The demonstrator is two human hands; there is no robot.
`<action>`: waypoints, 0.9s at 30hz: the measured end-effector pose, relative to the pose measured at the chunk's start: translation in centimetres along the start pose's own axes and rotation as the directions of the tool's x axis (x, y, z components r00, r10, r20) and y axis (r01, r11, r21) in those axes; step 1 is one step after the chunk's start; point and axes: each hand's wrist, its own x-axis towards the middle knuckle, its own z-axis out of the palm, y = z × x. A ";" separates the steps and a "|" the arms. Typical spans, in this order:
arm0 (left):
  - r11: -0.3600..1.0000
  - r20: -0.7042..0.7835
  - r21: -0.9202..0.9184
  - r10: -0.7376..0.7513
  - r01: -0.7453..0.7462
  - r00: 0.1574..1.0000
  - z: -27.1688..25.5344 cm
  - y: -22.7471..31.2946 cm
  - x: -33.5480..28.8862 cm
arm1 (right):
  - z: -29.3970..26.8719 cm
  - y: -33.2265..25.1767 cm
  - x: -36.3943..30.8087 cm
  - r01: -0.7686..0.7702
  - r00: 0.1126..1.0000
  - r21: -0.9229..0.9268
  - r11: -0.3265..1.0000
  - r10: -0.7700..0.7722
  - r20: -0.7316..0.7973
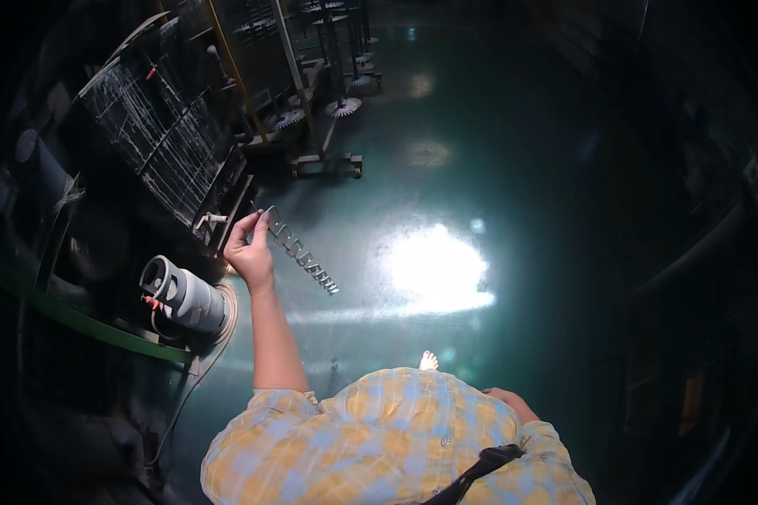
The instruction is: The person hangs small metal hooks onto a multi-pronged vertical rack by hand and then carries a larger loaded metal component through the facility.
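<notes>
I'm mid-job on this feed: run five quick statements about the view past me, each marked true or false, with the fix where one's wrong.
1. The left hand holds a metal piece with a row of loops. True.
2. Both hands grip the metal piece. False: only the left hand does.
3. A grey cylinder stands to the person's left. True.
4. A hose lies coiled by the cylinder's base. True.
5. The person wears a plain red shirt. False: the shirt is yellow-and-blue plaid.
</notes>
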 end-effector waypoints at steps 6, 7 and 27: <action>1.000 -0.056 0.014 0.010 -0.009 0.998 10.7 -4.2 6.0 | -12.6 -13.0 -2.6 -0.226 0.967 -0.093 0.970 0.212 -0.138; 1.000 -0.057 0.015 0.017 -0.016 0.998 12.5 -5.3 6.8 | -14.3 -14.2 -1.6 -0.199 0.975 -0.170 0.965 0.178 -0.131; 1.000 -0.130 0.001 0.008 -0.008 0.992 41.8 -15.9 27.1 | -45.1 -37.9 7.5 -0.010 0.974 -0.390 0.921 -0.080 -0.213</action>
